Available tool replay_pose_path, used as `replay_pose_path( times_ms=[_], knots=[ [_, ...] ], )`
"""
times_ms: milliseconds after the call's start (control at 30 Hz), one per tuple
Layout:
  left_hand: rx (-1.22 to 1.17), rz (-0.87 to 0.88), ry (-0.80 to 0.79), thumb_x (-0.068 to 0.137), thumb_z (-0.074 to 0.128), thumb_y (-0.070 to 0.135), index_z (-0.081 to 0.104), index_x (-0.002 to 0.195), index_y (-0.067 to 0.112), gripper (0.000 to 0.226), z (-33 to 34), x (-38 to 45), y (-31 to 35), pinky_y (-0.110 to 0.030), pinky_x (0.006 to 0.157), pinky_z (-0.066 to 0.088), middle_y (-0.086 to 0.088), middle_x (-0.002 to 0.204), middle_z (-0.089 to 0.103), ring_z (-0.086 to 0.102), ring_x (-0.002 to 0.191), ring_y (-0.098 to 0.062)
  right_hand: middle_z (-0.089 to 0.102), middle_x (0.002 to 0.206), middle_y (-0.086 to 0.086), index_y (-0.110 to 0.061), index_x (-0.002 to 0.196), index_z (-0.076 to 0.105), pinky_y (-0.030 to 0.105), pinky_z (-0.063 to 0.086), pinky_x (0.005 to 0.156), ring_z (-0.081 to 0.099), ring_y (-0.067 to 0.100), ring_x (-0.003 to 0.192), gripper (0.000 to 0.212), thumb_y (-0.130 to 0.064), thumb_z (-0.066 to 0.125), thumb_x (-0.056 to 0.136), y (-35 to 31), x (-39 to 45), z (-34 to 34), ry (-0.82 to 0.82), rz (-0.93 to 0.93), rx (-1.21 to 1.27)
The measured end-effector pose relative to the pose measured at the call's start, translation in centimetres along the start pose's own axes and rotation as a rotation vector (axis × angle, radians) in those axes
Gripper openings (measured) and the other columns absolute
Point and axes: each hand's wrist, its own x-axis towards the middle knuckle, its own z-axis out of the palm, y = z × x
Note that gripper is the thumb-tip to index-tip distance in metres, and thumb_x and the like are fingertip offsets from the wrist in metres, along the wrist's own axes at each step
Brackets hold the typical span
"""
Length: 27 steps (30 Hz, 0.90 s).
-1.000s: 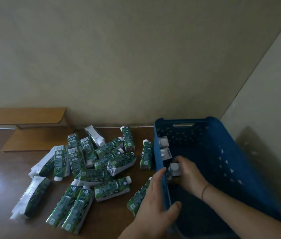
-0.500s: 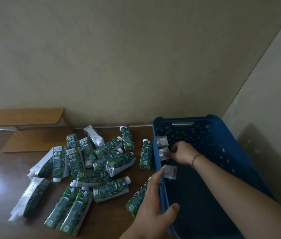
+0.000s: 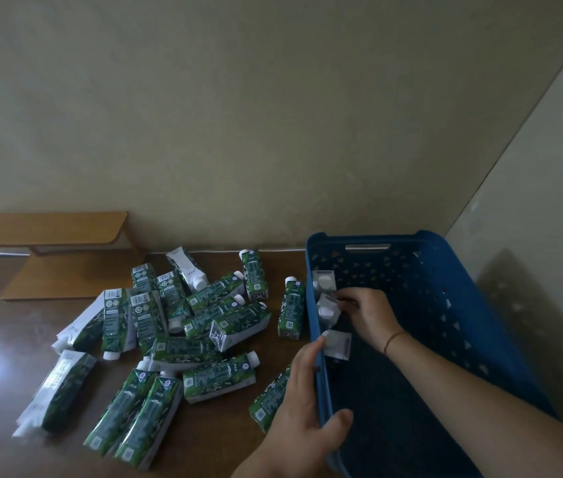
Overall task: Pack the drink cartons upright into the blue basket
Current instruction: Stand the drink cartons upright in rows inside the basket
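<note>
Right hand (image 3: 368,313) fingers pinch the middle upright carton (image 3: 327,310); left hand (image 3: 302,405) clasps the blue basket (image 3: 445,305) rim. We judge cartons stiff, slick: grasp flat sides.

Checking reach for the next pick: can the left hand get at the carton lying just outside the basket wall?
Probably yes: the left hand grips the blue basket wall right beside that carton, nothing between.

The blue basket (image 3: 445,305) runs off the frame's bottom edge, its dark floor unreadable. Its left wall hides the bodies of the three cartons (image 3: 328,310) inside. The left hand (image 3: 302,405) covers part of a carton (image 3: 269,401) at lower centre. Carton print is too small to read. Both forearms are cut off below.
</note>
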Motion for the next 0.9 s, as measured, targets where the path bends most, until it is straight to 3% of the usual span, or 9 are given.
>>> replay_pose_path(
  times_ms=[67, 133, 267, 433, 533, 667, 800, 900],
  knots=[
    [-0.006, 0.005, -0.001, 0.085, 0.059, 0.049, 0.01, 0.146, 0.059, 0.079, 0.0, 0.0, -0.1, -0.047, 0.118, 0.03, 0.012, 0.159, 0.023, 0.026, 0.147, -0.007, 0.069, 0.104, 0.002, -0.012, 0.11, 0.069, 0.02, 0.049, 0.077, 0.065, 0.015, 0.09, 0.027, -0.004, 0.066, 0.084, 0.9, -0.4, -0.2, 0.053, 0.064, 0.106],
    [-0.01, 0.007, 0.005, 0.085, 0.059, 0.052, 0.01, 0.146, 0.059, 0.079, 0.1, 0.0, -0.2, -0.047, 0.119, 0.029, 0.011, 0.159, 0.023, 0.024, 0.147, -0.007, 0.068, 0.111, 0.001, -0.015, 0.117, 0.063, 0.032, 0.054, 0.084, 0.066, 0.017, 0.093, 0.045, -0.012, 0.078, 0.074, 2.1, -0.2, -0.1, -0.024, 0.153, 0.135],
    [-0.006, -0.002, 0.013, 0.082, 0.058, 0.059, 0.009, 0.144, 0.062, 0.079, 0.2, 0.2, -0.2, -0.046, 0.118, 0.031, 0.01, 0.157, 0.022, 0.023, 0.147, -0.005, 0.068, 0.097, -0.005, -0.021, 0.112, 0.059, 0.031, 0.053, 0.079, 0.064, 0.014, 0.093, 0.062, -0.035, 0.087, 0.058, 2.3, 0.8, 0.4, -0.143, 0.257, 0.05],
    [-0.012, -0.03, -0.006, 0.08, 0.057, 0.049, 0.009, 0.143, 0.064, 0.08, 0.0, 0.3, -0.7, -0.049, 0.116, 0.032, 0.005, 0.153, 0.025, 0.034, 0.143, -0.018, 0.071, 0.104, 0.003, -0.02, 0.121, 0.057, 0.025, 0.048, 0.08, 0.064, 0.02, 0.101, 0.059, -0.006, 0.076, 0.067, 1.7, 2.0, 1.6, -0.04, 0.112, 0.013],
    [0.0, -0.035, -0.005, 0.08, 0.055, 0.049, 0.008, 0.141, 0.066, 0.079, -0.2, 0.4, -0.6, -0.046, 0.118, 0.03, 0.006, 0.154, 0.022, 0.028, 0.145, -0.012, 0.069, 0.103, 0.0, -0.021, 0.118, 0.061, 0.028, 0.048, 0.087, 0.061, 0.017, 0.099, 0.061, -0.011, 0.081, 0.061, 2.2, 2.7, 2.4, -0.059, 0.147, 0.039],
    [-0.008, -0.061, -0.031, 0.082, 0.058, 0.042, 0.007, 0.144, 0.064, 0.083, -0.2, 0.3, -1.1, -0.055, 0.115, 0.031, 0.001, 0.155, 0.024, 0.036, 0.143, -0.023, 0.069, 0.109, 0.001, -0.023, 0.113, 0.061, 0.044, 0.052, 0.092, 0.064, 0.022, 0.103, 0.065, -0.023, 0.085, 0.053, 3.1, 4.2, 3.2, -0.233, 0.195, 0.053],
    [-0.016, -0.085, -0.032, 0.08, 0.055, 0.04, 0.005, 0.142, 0.067, 0.084, -0.3, 0.5, -0.7, -0.054, 0.116, 0.031, 0.011, 0.158, 0.022, 0.025, 0.147, -0.012, 0.066, 0.117, 0.004, -0.018, 0.124, 0.054, 0.04, 0.049, 0.096, 0.061, 0.023, 0.109, 0.079, -0.024, 0.087, 0.053, 3.5, 5.2, 4.5, -0.155, 0.166, 0.109],
    [-0.014, -0.096, -0.019, 0.079, 0.053, 0.039, 0.004, 0.141, 0.069, 0.084, -0.6, 1.0, -0.4, -0.053, 0.114, 0.033, 0.032, 0.151, 0.015, 0.021, 0.143, 0.001, 0.063, 0.118, 0.007, -0.009, 0.129, 0.051, 0.039, 0.048, 0.094, 0.059, 0.024, 0.111, 0.075, -0.004, 0.086, 0.063, 2.9, 5.0, 4.6, -0.116, 0.183, 0.238]
  ],
)
